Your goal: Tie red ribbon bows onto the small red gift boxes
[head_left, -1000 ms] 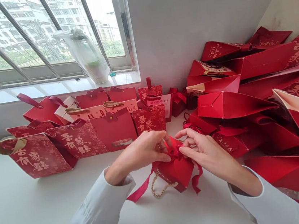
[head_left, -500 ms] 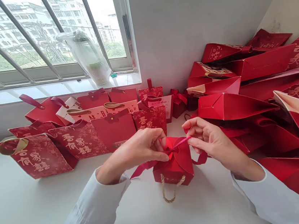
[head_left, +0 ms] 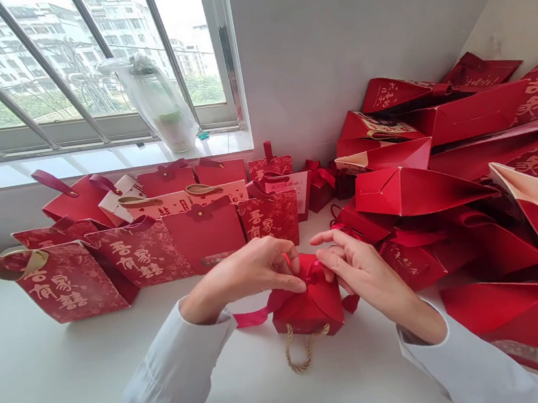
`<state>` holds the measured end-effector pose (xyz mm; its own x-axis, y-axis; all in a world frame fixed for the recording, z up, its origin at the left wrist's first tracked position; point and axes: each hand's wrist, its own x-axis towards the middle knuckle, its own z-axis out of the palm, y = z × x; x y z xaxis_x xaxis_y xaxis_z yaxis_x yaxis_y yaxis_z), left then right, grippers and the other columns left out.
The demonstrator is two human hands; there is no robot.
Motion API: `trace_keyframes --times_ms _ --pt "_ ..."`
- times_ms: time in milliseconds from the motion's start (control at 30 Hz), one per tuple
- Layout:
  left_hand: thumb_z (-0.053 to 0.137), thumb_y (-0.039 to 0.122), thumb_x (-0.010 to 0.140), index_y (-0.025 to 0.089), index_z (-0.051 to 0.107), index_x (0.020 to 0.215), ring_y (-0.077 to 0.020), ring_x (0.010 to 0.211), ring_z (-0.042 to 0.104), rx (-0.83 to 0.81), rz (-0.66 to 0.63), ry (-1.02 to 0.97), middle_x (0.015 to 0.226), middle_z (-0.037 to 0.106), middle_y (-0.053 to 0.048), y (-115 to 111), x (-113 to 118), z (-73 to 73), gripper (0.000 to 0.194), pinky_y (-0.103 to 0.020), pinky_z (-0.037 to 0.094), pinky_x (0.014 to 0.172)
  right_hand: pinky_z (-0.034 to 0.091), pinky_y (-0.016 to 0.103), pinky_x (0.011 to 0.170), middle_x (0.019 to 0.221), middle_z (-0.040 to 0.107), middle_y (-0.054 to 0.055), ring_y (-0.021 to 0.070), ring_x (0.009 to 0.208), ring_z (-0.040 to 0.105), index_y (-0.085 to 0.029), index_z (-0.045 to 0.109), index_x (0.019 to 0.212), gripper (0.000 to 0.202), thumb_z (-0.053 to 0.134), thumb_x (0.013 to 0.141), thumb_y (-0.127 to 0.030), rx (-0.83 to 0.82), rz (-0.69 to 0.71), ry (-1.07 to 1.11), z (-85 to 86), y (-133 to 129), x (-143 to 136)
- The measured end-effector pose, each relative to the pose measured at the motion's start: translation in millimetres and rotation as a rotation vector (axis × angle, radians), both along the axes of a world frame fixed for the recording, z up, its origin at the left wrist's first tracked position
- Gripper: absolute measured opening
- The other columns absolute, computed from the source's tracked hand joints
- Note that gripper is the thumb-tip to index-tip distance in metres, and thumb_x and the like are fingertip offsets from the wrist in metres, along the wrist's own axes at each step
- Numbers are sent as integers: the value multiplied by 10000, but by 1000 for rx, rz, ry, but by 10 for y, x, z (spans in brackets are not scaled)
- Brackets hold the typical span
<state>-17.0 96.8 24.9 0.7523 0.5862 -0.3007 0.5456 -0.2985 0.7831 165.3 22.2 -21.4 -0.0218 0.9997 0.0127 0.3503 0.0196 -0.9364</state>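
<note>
– How many things are at your fingers?

– One red gift box [head_left: 307, 314], sitting upright on the white table [head_left: 252, 380]. One ribbon [head_left: 251, 319] is on it, with two loose tails, one left of the box and one right. I see one rope handle [head_left: 301, 369], drooping from its near side.

– And your hands?

– Two, both at the box's top. My left hand [head_left: 262, 264] has its thumb stretched out and fingers curled. My right hand [head_left: 364, 275] points its index finger away from the thumb. I can't tell whether either pinches the ribbon; the fingertips hide it.

– What surrounds the box?

– Beyond and left of it, four red bags [head_left: 204, 232] form a front row, with more overlapping behind. To its right is a heap of bags [head_left: 397, 189], too tangled to count.

– Where is there room?

– The widest stretch of tabletop runs left and nearer than the box. Its right side is tighter: the heap's edge comes close to my right hand.
</note>
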Motion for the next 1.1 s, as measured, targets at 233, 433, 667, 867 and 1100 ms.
trace_keyframes --times_ms 233,433,667,867,1100 --pt "685 376 688 184 537 735 -85 530 449 -10 -4 43 586 530 54 54 -51 -31 247 -185 300 443 394 234 558 664 571 -62 112 561 503 -230 533 1057 286 575 777 -269 1 7 -46 53 26 142" --pt "667 339 698 183 505 678 -79 524 382 30 -12 64 579 470 59 54 -62 -17 226 -193 279 444 395 261 615 704 602 -50 129 609 533 -256 548 1038 221 516 823 -215 125 -18 -324 148 -11 181" --pt "665 363 711 179 512 684 -78 518 374 65 6 45 578 470 50 60 -64 -26 240 -188 257 431 394 263 648 755 612 -46 144 667 586 -267 513 1097 265 476 860 -157 209 -65 -554 116 -29 122" --pt "650 325 715 177 518 684 -83 525 411 97 0 53 572 499 44 39 -62 -22 201 -178 268 434 395 250 623 754 601 -53 138 643 574 -280 496 1118 281 471 868 -154 240 -77 -550 138 -57 125" --pt "632 328 718 183 555 692 -93 540 455 161 35 109 603 559 35 7 -39 -19 167 -179 293 446 411 249 633 780 610 -33 141 662 589 -258 493 1127 265 457 876 -181 252 -94 -535 131 -29 125"
